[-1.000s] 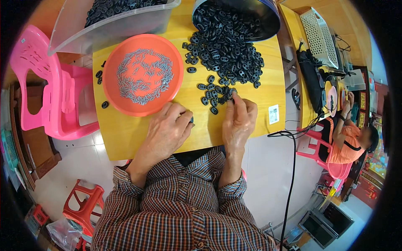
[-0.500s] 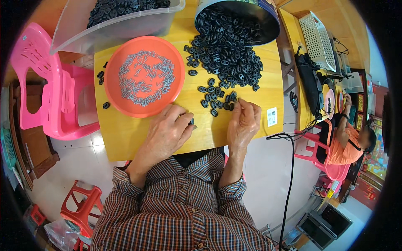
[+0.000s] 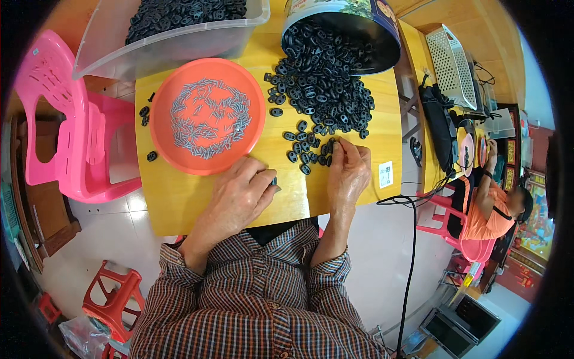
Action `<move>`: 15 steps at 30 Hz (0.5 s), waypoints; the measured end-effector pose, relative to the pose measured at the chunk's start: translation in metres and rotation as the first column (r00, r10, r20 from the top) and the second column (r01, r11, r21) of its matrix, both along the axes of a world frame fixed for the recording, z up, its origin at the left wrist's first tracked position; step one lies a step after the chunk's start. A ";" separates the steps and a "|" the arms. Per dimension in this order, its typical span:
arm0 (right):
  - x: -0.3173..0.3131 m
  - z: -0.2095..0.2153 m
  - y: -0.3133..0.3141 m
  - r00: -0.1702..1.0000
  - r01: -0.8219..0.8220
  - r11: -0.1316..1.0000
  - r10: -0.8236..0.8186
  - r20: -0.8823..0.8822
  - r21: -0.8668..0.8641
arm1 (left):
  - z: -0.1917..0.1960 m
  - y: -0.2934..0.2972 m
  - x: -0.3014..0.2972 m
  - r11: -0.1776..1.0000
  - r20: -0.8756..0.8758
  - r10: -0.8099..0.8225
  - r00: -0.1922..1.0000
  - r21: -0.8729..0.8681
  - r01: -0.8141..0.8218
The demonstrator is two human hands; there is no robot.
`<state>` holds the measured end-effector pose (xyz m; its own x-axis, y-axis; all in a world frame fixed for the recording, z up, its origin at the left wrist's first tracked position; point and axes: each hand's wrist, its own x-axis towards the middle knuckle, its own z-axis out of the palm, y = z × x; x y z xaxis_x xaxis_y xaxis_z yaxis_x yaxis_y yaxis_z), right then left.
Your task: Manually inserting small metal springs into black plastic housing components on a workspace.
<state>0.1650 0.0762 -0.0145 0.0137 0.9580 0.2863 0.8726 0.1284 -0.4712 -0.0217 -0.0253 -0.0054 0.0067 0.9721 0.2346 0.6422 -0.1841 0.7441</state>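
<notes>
My left hand (image 3: 236,192) is closed over the yellow table, just in front of the orange-red plate. A small black two-holed oval piece (image 3: 274,180) peeks out between its thumb and fingers. My right hand (image 3: 349,170) reaches to the near edge of a small group of black two-holed oval pieces (image 3: 305,142), thumb and forefinger drawn together. Whatever lies between those fingertips is hidden. Many small grey screws (image 3: 206,133) lie in a rough ring on the orange-red plate (image 3: 160,154).
A big heap of black oval pieces (image 3: 323,90) spills from a tipped round tin (image 3: 382,51). A clear plastic bin (image 3: 179,51) with more black pieces stands at the far left. Pink chair (image 3: 75,131) at left; black cable (image 3: 414,263) hangs at right. Another person (image 3: 493,209) sits far right.
The view has shifted slightly, so the table things sit a little lower. My right hand stays by the small group of pieces; my left hand keeps its black piece.
</notes>
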 end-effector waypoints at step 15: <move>0.000 0.005 -0.003 0.996 0.009 0.994 -0.019 -0.087 -0.113 | -0.003 0.001 -0.001 1.000 0.010 -0.005 1.000 0.005 0.005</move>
